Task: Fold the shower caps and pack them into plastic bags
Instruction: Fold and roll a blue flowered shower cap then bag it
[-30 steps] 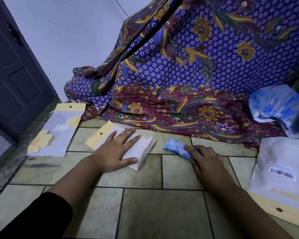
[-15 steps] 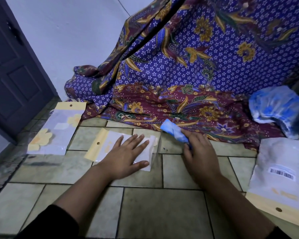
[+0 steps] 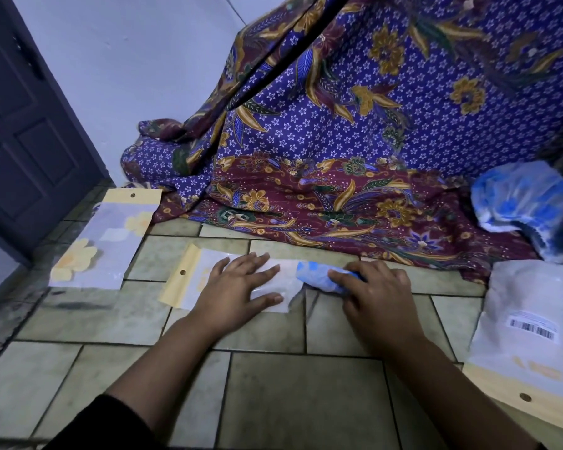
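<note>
Plastic bag (image 3: pixel 181 278) under flat left hand (image 3: pixel 238 287); right hand (image 3: pixel 378 297) grips folded cap (image 3: pixel 316 276).

No word or number can be read anywhere in the scene. The one label is a white sticker (image 3: pixel 533 329) on the plastic bag (image 3: pixel 530 287) lying on the floor (image 3: pixel 299 394) at the right. It carries a black barcode with lines of fine print above it, all too small and blurred to make out. Nearer on the same bag, just beyond its yellow header strip (image 3: pixel 491 384), a faint yellow print (image 3: pixel 538 371) shows on the plastic. Its shapes could be letters or figures, but they are too pale to tell.
</note>
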